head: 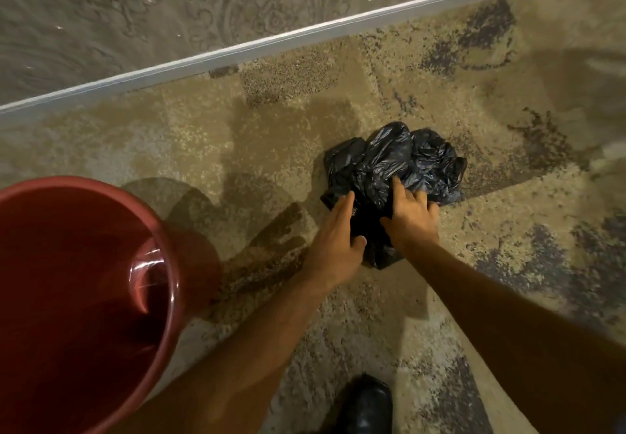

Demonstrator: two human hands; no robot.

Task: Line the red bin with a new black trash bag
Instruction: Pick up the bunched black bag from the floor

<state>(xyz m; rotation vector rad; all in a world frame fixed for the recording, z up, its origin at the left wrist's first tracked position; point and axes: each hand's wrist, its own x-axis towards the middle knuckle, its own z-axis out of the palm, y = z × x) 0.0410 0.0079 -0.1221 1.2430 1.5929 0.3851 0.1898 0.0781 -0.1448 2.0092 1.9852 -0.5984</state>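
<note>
Here the black trash bag (396, 169) lies crumpled on the patterned carpet (237, 149), well apart from the red bin (169, 264), which stands unlined at lower left. Both hands are on its near edge: the left hand (335, 233) lies flat with fingers extended, while the right hand (411, 216) curls into the folds, so the step looks like gathering up the bag. Next, probably, the mouth must be found, shaken open and carried over the rim.
</note>
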